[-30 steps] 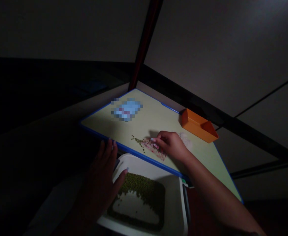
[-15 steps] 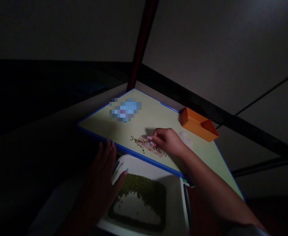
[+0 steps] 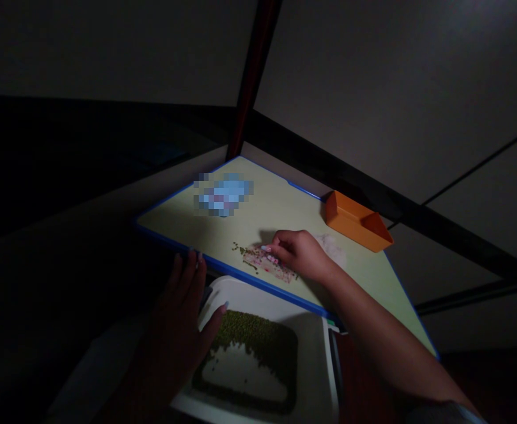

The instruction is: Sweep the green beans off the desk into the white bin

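two hands, scattered grains; white tub

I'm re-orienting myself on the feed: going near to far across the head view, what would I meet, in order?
White tub → table's near blue edge → right hand → blurred blue item.

Smooth, plastic-like surfaces are noted: orange tray, 3 o'clock; white tub, 6 o'clock. Matt, smooth finish is seen on tabletop.
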A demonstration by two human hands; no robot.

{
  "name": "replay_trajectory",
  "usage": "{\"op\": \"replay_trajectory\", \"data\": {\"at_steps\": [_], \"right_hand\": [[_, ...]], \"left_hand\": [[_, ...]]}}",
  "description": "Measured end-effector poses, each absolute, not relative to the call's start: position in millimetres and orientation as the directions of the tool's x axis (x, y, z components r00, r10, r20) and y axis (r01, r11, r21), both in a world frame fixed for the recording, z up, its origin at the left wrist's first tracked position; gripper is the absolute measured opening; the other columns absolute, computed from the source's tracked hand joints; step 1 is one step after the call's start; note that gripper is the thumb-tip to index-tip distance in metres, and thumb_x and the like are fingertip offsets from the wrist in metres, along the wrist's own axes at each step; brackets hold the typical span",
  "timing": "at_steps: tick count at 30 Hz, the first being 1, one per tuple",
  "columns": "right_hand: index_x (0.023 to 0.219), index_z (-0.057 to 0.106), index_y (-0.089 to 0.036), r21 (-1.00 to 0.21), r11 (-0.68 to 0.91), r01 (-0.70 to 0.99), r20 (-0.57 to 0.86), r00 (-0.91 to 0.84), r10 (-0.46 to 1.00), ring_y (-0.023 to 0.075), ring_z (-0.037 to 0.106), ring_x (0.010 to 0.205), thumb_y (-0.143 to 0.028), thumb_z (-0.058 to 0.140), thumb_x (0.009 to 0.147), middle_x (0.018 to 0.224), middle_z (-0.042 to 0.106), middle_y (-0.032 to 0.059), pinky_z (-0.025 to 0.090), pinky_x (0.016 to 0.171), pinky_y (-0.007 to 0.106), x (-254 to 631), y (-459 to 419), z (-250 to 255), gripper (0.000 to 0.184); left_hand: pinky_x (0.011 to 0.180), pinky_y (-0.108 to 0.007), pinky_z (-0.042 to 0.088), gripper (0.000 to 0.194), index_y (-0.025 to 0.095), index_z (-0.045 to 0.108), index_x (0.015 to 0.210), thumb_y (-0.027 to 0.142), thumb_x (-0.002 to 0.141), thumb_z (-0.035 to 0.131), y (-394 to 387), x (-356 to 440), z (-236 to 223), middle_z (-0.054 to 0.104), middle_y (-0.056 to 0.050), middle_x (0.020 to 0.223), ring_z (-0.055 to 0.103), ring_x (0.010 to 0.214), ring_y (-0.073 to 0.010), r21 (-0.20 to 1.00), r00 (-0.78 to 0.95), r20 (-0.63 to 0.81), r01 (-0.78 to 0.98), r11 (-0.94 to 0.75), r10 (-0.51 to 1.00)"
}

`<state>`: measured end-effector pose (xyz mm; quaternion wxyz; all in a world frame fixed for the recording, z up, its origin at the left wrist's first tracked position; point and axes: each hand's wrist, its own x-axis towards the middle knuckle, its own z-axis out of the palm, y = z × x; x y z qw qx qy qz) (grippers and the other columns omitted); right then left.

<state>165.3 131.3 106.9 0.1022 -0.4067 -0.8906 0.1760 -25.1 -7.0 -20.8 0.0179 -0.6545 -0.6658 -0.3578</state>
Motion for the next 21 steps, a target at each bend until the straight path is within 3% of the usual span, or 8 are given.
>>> {"op": "replay_trajectory", "data": {"at_steps": [12, 21], "right_hand": [[0.071, 0.058, -0.017, -0.331, 0.674, 0.660, 0.067, -0.696, 0.714, 0.0079, 0.040, 0.051, -0.034, 0.057, 0.088, 0.055, 0.052, -0.0030, 0.024, 0.054, 0.025, 155.0, 136.3, 108.3, 0.024], [0.071, 0.058, -0.017, -0.356, 0.699, 0.621, 0.037, -0.738, 0.674, 0.0078, 0.038, 0.052, -0.035, 0.059, 0.087, 0.056, 0.047, -0.0046, 0.026, 0.054, 0.024, 158.4, 133.6, 105.6, 0.023]], "left_hand": [[0.112, -0.052, 0.029, 0.083, 0.020, 0.003, 0.147, 0.046, 0.082, 0.047, -7.0, -25.3, -20.3, 0.015, -0.012, 0.158, 0.009, 0.145, -0.0314, 0.447, -0.145, 0.472, 0.889, -0.095, 0.870], [0.113, -0.053, 0.027, 0.084, 0.019, 0.003, 0.147, 0.048, 0.081, 0.047, -8.6, -26.5, -20.0, 0.015, -0.013, 0.158, 0.009, 0.145, -0.0322, 0.433, -0.137, 0.480, 0.896, -0.099, 0.867]]}}
